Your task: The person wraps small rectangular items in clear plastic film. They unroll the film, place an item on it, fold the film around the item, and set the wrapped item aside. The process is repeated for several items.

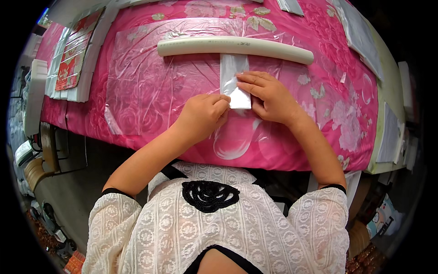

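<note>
A narrow, whitish strip of folded plastic film (232, 66) lies on the pink flowered tablecloth in front of me. Its far end meets a long white plastic pipe (235, 46) lying crosswise. My left hand (205, 114) is closed, with thumb and forefinger pinching the strip's near left corner. Across the strip's right side, my right hand (273, 98) rests with its fingers stretched out and lying flat on the film. Beneath the pipe and strip spreads a large clear plastic sheet (150, 91), wrinkled, with its edges showing to the left.
Stacked white packs with a red printed card (77, 52) on top stand at the far left. Flat plastic packets (358, 36) lie at the far right. The table's near edge (273, 160) runs close to my body. A wooden chair (39, 169) is at the left.
</note>
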A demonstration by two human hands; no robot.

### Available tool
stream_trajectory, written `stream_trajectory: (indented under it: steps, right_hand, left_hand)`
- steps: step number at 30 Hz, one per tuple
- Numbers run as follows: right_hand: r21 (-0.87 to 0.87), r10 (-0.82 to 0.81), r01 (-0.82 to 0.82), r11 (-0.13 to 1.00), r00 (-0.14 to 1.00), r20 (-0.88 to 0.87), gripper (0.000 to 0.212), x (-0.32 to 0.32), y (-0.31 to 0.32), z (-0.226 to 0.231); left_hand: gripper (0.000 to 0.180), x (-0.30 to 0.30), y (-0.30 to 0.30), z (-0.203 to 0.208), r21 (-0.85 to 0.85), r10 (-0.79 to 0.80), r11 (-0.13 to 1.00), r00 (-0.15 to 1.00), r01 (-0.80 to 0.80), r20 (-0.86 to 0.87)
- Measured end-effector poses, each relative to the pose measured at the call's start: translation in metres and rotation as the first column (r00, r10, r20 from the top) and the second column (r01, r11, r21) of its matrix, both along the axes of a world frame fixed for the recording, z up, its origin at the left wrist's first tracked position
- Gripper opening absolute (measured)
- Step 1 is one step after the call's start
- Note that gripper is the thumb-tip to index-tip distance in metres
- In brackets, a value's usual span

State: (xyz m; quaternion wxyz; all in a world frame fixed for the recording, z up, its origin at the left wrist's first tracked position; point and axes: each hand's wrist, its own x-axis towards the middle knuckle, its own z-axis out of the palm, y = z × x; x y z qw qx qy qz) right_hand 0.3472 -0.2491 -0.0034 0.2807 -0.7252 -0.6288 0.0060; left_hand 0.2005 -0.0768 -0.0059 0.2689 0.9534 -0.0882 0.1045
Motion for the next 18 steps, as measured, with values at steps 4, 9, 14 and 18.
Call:
stream_trajectory:
  steps: [4, 9, 14, 18]
  right_hand:
    - [0.074, 0.056, -0.062, 0.995, 0.994, 0.09, 0.024, -0.015, -0.009, -0.006]
    - [0.06, 0.074, -0.079, 0.995, 0.993, 0.09, 0.02, -0.056, -0.022, 0.001]
    - [0.068, 0.024, -0.026, 0.997, 0.999, 0.041, 0.024, -0.065, -0.028, -0.001]
    - [0.067, -0.05, 0.057, 0.996, 0.993, -0.11, 0.024, -0.062, -0.029, -0.002]
  left_hand:
    - [0.024, -0.024, -0.002, 0.017, -0.171, -0.149, 0.974, 0.989, 0.151, 0.02]
    - [0.052, -0.049, 0.002, 0.015, 0.033, -0.27, 0.963, 0.954, 0.268, 0.128]
    - [0.057, -0.052, -0.002, -0.001, 0.112, -0.238, 0.967, 0.969, 0.229, 0.073]
    - [0.056, -0.05, -0.006, -0.003, 0.052, -0.165, 0.986, 0.979, 0.16, 0.118]
